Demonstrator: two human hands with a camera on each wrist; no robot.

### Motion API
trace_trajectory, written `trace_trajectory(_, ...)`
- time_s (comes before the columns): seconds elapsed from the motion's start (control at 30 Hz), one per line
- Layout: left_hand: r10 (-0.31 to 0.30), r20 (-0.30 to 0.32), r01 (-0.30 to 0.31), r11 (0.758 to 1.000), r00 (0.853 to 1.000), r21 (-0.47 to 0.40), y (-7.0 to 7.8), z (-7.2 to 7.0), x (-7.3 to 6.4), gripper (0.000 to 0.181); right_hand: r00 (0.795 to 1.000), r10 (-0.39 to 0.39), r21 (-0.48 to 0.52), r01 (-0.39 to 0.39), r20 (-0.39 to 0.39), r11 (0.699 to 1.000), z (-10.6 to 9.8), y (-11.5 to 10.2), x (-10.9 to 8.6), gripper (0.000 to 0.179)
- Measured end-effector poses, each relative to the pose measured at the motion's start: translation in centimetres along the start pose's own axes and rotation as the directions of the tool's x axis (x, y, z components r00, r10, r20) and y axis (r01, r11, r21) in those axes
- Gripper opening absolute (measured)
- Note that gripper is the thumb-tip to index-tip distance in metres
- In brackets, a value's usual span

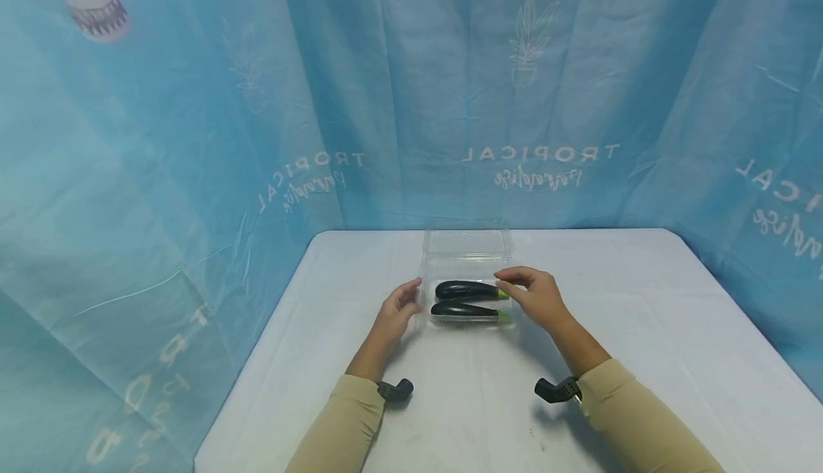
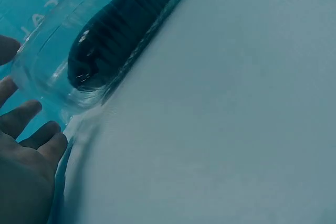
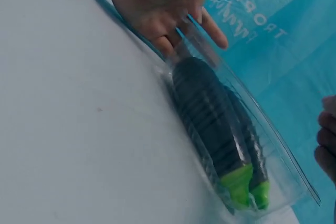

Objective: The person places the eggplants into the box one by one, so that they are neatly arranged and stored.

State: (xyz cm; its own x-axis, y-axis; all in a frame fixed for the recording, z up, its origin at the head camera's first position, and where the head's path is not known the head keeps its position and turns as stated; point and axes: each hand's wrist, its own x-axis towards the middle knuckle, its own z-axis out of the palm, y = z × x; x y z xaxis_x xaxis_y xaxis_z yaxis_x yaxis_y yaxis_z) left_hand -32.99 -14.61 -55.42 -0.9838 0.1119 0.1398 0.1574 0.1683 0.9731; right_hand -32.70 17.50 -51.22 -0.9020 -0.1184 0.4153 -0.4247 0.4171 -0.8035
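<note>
Two dark eggplants, a far one and a near one, lie side by side in a clear plastic box, green stems to the right. Its hinged lid is raised at the back. At the box's left end is my left hand, fingers spread and fingertips right at the wall. The left wrist view shows that hand beside the rounded corner. My right hand hovers by the far eggplant's stem, fingers loosely bent. In the right wrist view, only some fingers of that hand show, apart from the box.
A white-covered table holds the box near its back edge. Blue printed curtains hang behind and along both sides. Dark wrist-worn devices sit at the left cuff and the right cuff.
</note>
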Motion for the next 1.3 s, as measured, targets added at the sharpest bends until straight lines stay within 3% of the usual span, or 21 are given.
trace_trajectory(0.13, -0.02, -0.059, 0.02, 1.0, 0.998, -0.016, -0.1, -0.6, 0.6, 0.051, 0.99, 0.041, 0.024, -0.038, -0.133, 0.999, -0.5, 1.0, 0.1, 0.025)
trace_trajectory(0.3, -0.022, -0.113, 0.021, 1.0, 0.993, -0.008, 0.1, -0.7, 1.8, 0.056, 0.965, 0.151, 0.06, -0.142, -0.215, 0.988, -0.8, 2.4, 0.3, 0.04)
trace_trajectory(0.4, -0.017, -0.133, 0.016, 1.0, 0.991, -0.008, 0.2, -0.5, 2.8, 0.062, 0.943, 0.252, 0.145, -0.225, -0.217, 0.964, -0.8, 3.2, 0.9, 0.046)
trace_trajectory(0.53, -0.039, -0.155, 0.04, 0.999, 0.987, 0.0, 0.7, 0.1, 4.2, 0.059, 0.909, 0.382, 0.27, -0.33, -0.168, 0.905, -0.5, 4.1, 1.6, 0.049)
trace_trajectory(0.63, -0.069, -0.164, 0.073, 0.997, 0.984, 0.016, 1.4, 0.7, 5.0, 0.057, 0.897, 0.423, 0.316, -0.366, -0.133, 0.875, -0.1, 4.6, 1.9, 0.051)
trace_trajectory(0.8, -0.099, -0.169, 0.112, 0.991, 0.981, 0.068, 2.1, 1.5, 5.9, 0.06, 0.895, 0.435, 0.338, -0.381, -0.098, 0.86, 0.5, 5.3, 2.4, 0.053)
trace_trajectory(1.0, -0.142, -0.17, 0.152, 0.987, 0.975, 0.046, 1.0, 2.1, 7.0, 0.063, 0.911, 0.408, 0.366, -0.36, -0.062, 0.858, 0.9, 5.5, 2.6, 0.051)
trace_trajectory(1.13, -0.147, -0.141, 0.147, 0.989, 0.979, -0.008, 0.3, 2.4, 7.2, 0.06, 0.92, 0.389, 0.392, -0.342, -0.044, 0.854, 0.8, 5.5, 2.4, 0.049)
trace_trajectory(1.3, -0.111, -0.111, 0.107, 0.993, 0.988, -0.043, 0.3, 2.8, 7.1, 0.058, 0.928, 0.372, 0.421, -0.327, -0.025, 0.846, 0.8, 5.3, 2.4, 0.05)
